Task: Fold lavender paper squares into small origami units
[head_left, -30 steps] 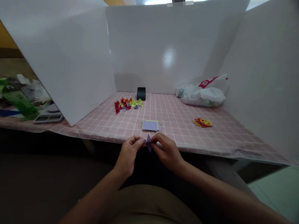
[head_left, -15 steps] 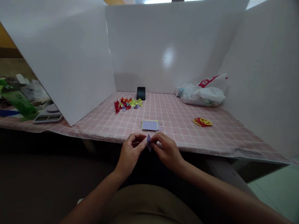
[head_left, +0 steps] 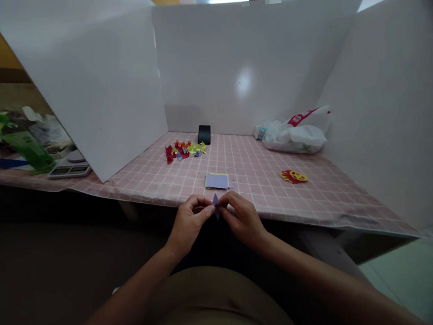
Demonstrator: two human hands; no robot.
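Note:
A small purple folded paper (head_left: 217, 213), narrow and diamond-shaped, is held upright between my two hands at the table's front edge. My left hand (head_left: 191, 220) pinches its left side between thumb and fingers. From the other side, my right hand (head_left: 243, 217) grips it with thumb and forefinger; the fingertips cover its middle. Just beyond my hands lies a stack of square paper (head_left: 217, 181), purple on top with a yellow edge showing. Farther back sits a cluster of folded paper pieces (head_left: 184, 150) in red, orange, yellow and purple.
A dark phone-like object (head_left: 203, 134) leans near the back panel (head_left: 206, 56). On the right are a white plastic bag (head_left: 294, 139) and red and yellow flat shapes (head_left: 293, 176). Beyond the left panel stand a kitchen scale (head_left: 70, 169) and a green bottle (head_left: 27, 145).
Both hands stay almost in place, still pinching the purple folded paper. Only slight finger movement shows.

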